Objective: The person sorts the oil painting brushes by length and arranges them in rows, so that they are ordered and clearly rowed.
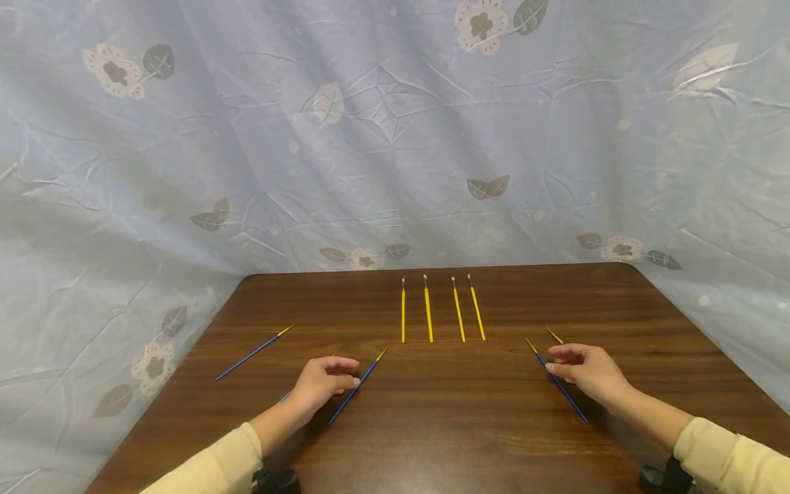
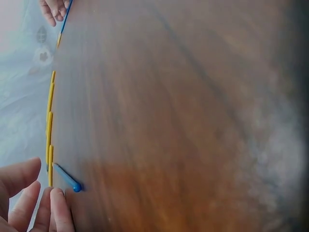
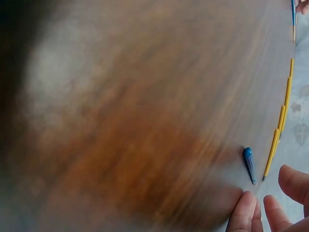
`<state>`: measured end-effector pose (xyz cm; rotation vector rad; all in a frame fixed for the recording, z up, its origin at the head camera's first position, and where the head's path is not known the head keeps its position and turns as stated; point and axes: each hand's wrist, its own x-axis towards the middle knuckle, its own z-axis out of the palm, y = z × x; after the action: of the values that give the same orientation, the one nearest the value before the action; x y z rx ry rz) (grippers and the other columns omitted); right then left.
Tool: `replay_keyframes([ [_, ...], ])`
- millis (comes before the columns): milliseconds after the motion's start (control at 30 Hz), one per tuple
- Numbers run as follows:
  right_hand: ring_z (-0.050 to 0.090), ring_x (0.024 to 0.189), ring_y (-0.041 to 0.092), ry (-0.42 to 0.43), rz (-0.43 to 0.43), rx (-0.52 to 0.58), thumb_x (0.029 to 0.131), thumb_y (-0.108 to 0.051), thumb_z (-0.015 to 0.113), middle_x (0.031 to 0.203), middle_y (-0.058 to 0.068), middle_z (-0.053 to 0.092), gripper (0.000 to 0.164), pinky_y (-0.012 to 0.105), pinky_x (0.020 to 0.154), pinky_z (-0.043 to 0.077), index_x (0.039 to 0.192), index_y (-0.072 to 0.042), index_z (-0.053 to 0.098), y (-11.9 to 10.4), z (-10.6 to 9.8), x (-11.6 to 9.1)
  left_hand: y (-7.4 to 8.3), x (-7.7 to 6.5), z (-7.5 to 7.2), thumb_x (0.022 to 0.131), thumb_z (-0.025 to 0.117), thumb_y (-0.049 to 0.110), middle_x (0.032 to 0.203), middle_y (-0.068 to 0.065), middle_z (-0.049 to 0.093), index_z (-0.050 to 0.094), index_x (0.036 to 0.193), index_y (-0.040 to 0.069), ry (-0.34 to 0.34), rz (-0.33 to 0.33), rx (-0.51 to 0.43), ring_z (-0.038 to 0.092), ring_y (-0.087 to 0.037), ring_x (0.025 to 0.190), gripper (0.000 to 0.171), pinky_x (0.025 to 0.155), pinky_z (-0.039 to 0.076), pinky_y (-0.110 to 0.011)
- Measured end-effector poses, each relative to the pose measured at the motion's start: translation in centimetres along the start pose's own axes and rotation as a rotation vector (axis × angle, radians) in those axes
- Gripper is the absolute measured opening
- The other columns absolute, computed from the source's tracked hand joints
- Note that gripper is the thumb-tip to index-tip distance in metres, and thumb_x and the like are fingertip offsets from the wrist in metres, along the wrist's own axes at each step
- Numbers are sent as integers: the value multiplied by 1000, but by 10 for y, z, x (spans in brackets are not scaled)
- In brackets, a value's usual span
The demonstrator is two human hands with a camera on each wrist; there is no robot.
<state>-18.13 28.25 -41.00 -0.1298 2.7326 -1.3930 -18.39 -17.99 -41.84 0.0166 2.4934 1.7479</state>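
My left hand (image 1: pixel 322 381) hovers at the inner left side, fingers loosely bent and thumb apart from them. Its thumb tip overlaps a blue paintbrush (image 1: pixel 369 372) lying slanted with its golden tip pointing away. In the left wrist view that blue brush (image 2: pixel 67 178) shows beside the spread fingers, with nothing between them. Across the table, my right hand (image 1: pixel 589 372) is held the same way beside another blue paintbrush (image 1: pixel 566 393), its thumb tip at the handle. Partly hidden behind each hand lies a further blue brush, one showing its golden tip (image 1: pixel 553 335).
Several yellow paintbrushes (image 1: pixel 428 312) lie side by side at the back centre, bristles toward the far edge. A lone blue paintbrush (image 1: pixel 249 357) lies at the far left. A floral cloth (image 1: pixel 395 171) hangs behind and beside the brown wooden table (image 1: pixel 457 425).
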Motion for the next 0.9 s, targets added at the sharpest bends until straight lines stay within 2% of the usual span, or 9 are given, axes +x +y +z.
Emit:
replay_keyframes([
  [267, 59, 102, 36, 5, 11, -61, 91, -25, 70, 108, 15, 66, 47, 50, 86, 51, 123, 7, 58, 0, 3, 0, -3, 3, 5, 76, 79, 0, 102, -9, 70, 70, 107, -2, 2, 4, 33, 63, -19, 86, 32, 73, 55, -33],
  [433, 61, 98, 32, 9, 22, -57, 89, -24, 72, 103, 11, 68, 46, 50, 86, 51, 121, 7, 59, 3, 3, 2, -4, 4, 8, 72, 81, -3, 97, -7, 70, 72, 102, -2, 33, 30, 73, 61, -18, 86, 31, 75, 54, -31],
  [700, 60, 102, 35, 10, 43, -18, 88, -23, 73, 107, 15, 67, 47, 53, 90, 49, 121, 7, 60, 5, 3, 1, -7, 5, 13, 69, 85, 1, 93, -5, 72, 76, 96, 3, 68, 77, 167, 63, -16, 83, 28, 74, 54, -31],
  [900, 62, 100, 32, 23, 50, -12, 86, -23, 75, 104, 11, 68, 48, 51, 89, 50, 120, 7, 61, 5, 3, 0, -7, 5, 14, 68, 86, 4, 91, -4, 73, 77, 93, 6, 97, 115, 238, 63, -13, 80, 27, 72, 54, -31],
])
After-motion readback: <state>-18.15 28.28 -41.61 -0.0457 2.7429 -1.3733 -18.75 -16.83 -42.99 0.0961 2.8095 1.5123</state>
